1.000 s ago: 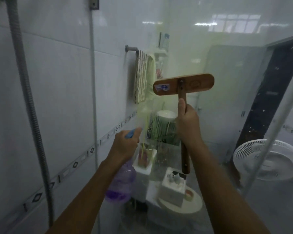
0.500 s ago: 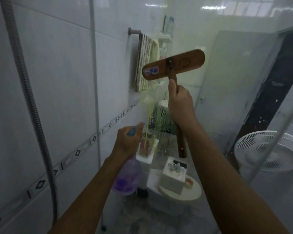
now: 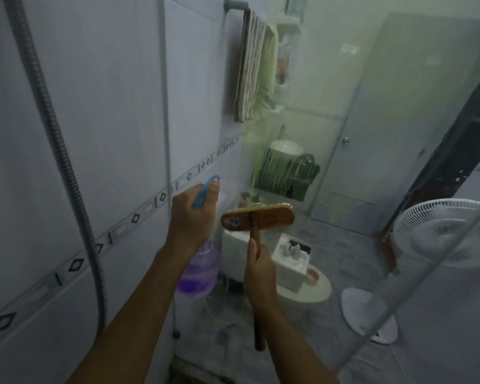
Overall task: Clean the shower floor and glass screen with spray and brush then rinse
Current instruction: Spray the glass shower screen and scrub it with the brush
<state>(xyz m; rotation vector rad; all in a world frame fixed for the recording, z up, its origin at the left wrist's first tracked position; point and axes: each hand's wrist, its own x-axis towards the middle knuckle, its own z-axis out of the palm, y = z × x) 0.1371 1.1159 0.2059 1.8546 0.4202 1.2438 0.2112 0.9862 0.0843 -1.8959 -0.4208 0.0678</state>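
Note:
My right hand grips the wooden handle of a brush, whose brown head lies flat against the glass screen at mid height. Yellowish streaks of cleaner run down the glass above the brush head. My left hand holds a spray bottle with purple liquid and a blue trigger head, just left of the brush. The shower floor is hidden below the frame.
A metal shower hose hangs along the white tiled wall on the left. Behind the glass are a striped towel on a rail, a toilet with a white box on it, and a white fan.
My right hand has pulled the brush down the glass from near the towel to mid height. The left hand with the bottle stayed about where it was. The camera tipped downward.

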